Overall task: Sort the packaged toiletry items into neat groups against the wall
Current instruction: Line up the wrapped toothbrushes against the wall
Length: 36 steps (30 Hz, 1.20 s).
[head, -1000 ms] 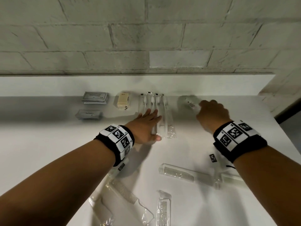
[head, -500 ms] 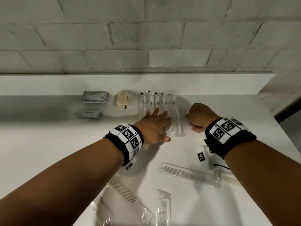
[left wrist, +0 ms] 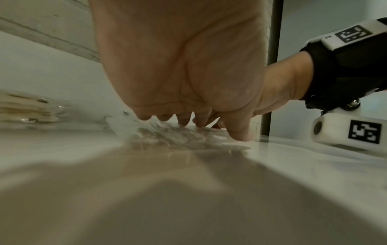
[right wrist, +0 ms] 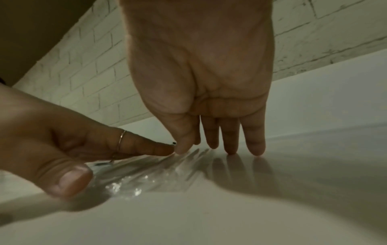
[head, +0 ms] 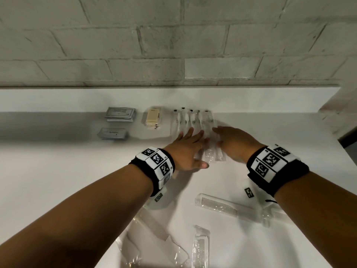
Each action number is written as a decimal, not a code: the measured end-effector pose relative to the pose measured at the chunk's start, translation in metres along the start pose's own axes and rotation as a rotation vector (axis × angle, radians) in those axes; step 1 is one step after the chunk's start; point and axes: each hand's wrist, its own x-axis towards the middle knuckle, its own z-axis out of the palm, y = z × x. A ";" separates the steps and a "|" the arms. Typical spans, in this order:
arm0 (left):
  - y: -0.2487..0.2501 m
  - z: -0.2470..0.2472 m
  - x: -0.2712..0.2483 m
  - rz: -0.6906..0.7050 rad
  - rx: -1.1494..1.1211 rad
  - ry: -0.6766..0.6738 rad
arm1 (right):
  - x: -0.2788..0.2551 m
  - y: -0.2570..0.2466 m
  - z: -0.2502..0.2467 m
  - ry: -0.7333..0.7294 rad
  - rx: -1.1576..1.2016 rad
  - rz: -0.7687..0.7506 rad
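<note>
Flat hands (head: 208, 144) (fingers (right wrist: 254, 139) straight) on toothbrushes (head: 193, 120)

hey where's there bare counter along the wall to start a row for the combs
Right of the toothbrush row, the counter lies bare out to its far right edge. The left end, left of the grey packets, is bare too. Between the packets, the soap and the toothbrushes it is crowded, with both hands pressing there.

Five wrapped toothbrushes (head: 190, 120) by the wall (counted by their black-tipped tops, lower ends being under the hands). Four wrapped combs (head: 218, 206) nearer the front. Two piles of grey sachets (head: 120, 114), number per pile unclear. One pile of cream soap bars (head: 152, 118). Two hands: left hand (head: 188, 151), right hand (head: 235, 144).
</note>
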 end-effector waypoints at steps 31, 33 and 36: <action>-0.011 -0.001 -0.008 -0.180 -0.121 -0.080 | -0.001 -0.019 0.013 -0.134 0.046 -0.074; -0.012 -0.002 -0.006 -0.171 -0.095 -0.083 | 0.000 -0.021 0.012 -0.134 0.042 -0.072; -0.018 -0.003 -0.003 -0.174 -0.070 -0.070 | 0.002 -0.025 0.013 -0.138 0.040 -0.070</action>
